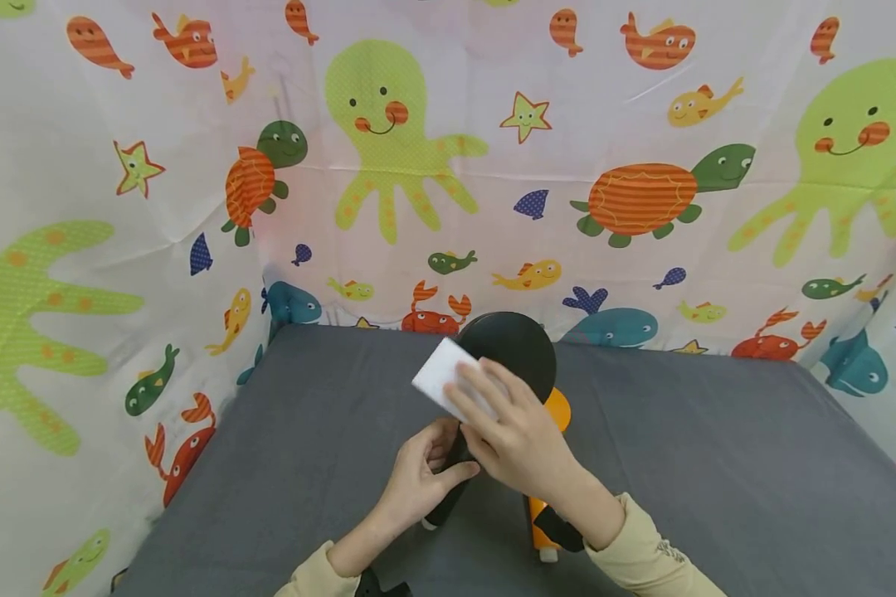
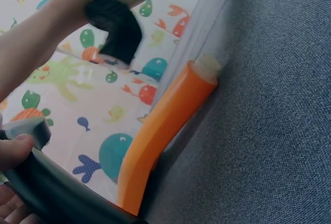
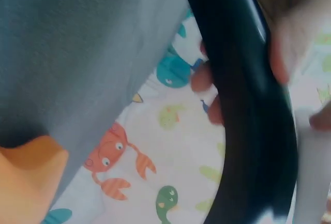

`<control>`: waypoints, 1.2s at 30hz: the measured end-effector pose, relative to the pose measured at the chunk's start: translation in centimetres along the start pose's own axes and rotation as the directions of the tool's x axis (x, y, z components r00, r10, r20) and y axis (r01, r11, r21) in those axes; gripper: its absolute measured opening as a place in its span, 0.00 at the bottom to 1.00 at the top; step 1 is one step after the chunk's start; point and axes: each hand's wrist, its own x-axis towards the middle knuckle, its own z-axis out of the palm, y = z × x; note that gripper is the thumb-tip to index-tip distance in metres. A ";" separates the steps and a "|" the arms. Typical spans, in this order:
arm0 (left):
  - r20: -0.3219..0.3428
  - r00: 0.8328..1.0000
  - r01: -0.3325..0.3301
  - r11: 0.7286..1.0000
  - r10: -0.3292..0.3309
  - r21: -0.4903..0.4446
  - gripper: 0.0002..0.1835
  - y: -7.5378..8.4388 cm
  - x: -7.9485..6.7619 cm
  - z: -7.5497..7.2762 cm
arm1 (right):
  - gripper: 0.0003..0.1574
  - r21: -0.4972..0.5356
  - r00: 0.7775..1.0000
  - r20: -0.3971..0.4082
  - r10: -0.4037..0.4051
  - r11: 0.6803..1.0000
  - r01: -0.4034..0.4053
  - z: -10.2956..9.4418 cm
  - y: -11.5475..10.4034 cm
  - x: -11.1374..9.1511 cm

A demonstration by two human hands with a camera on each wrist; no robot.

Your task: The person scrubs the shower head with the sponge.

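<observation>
A black long-handled thing with a round, flat-looking head (image 1: 515, 344) is held up at a slant over the grey cloth. My left hand (image 1: 421, 477) grips its thick curved handle (image 2: 57, 188), thumb on one side and fingers on the other. In my right hand (image 1: 518, 435) is a white rectangular sponge (image 1: 436, 373), held just in front of the black thing. The right wrist view shows the sponge (image 3: 313, 167) right beside the black handle (image 3: 248, 94); whether they touch I cannot tell. Behind my right hand lies a similar orange thing (image 1: 558, 408), partly hidden.
The grey cloth (image 1: 328, 414) covers the table. The orange thing's handle (image 2: 165, 125), with a pale end, rests on it towards the front. A white curtain with printed sea animals (image 1: 448, 182) hangs behind and at the sides.
</observation>
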 end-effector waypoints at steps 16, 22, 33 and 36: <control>0.031 1.000 0.005 0.998 -0.003 -0.070 0.20 0.4 0.1 -0.4 | 0.25 0.048 0.958 -0.165 0.235 0.972 -0.230 -1.6 2.6 -0.7; 0.015 0.999 -0.042 0.991 0.044 -0.129 0.22 0.9 0.3 -0.7 | 0.25 0.051 0.993 -0.042 -0.111 0.992 0.113 -0.4 -0.1 -1.6; 0.059 0.997 -0.032 0.992 0.039 -0.119 0.20 0.3 0.2 -0.5 | 0.29 0.112 0.893 -0.223 0.391 0.920 -0.374 -2.5 4.4 -0.6; 0.055 0.998 -0.033 0.989 0.041 -0.141 0.20 0.4 0.3 -0.7 | 0.29 0.102 0.919 -0.218 0.328 0.944 -0.313 -2.1 3.5 -1.0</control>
